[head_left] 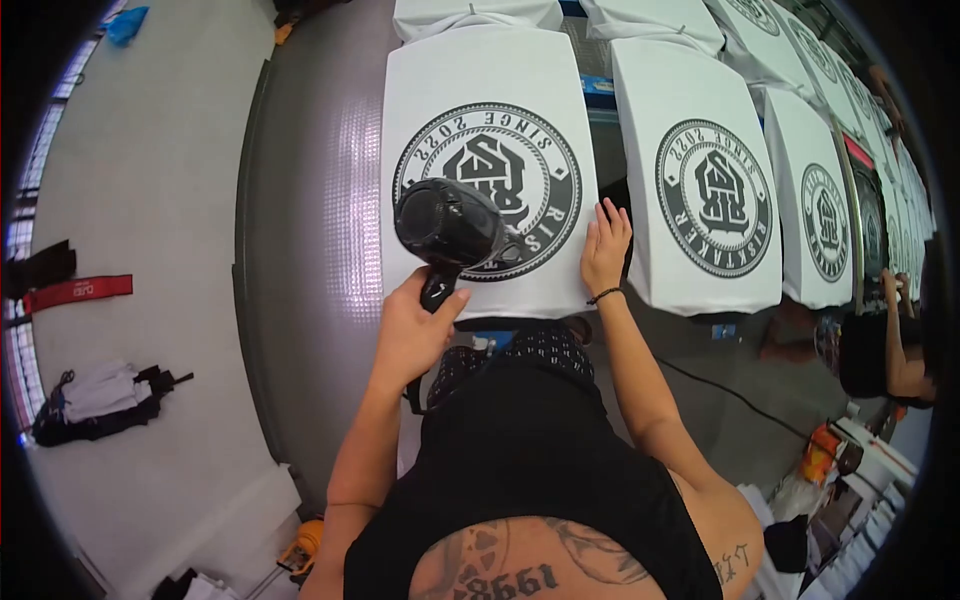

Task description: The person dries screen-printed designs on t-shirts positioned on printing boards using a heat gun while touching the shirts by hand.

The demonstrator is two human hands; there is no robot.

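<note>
Dryer [455, 228] lies directly ahead of the left grip [412, 328], which is wrapped tight round its handle [440, 288], thumb on the side facing the right grip [604, 252]. The handle's long axis runs forward out of the fist; the fat barrel [438, 212] is above the shirt [480, 72], with its round rear end toward the camera and its narrower end angled off to the right. How much air there is between barrel and cloth, one view cannot tell. The left grip is the nearer to the dryer. The right grip is across the shirt from it, fingers stretched out and close together, clamped on nothing, apparently resting along the cloth's side edge; a thin dark wristband [604, 296] sits just behind it.

The shirt's long axis runs forward, most of its length beyond both grips. Its cloth is matt white, pulled nearly flat, with rounded corners at the near end. Ahead of the left grip, the dryer covers part of a round black print [490, 160] with a beaded rim and blocky letters. The dryer's shell is glossy black, hard and curved. Just right of the right grip, past a dark gap, lies a second shirt [695, 85], printed alike.
</note>
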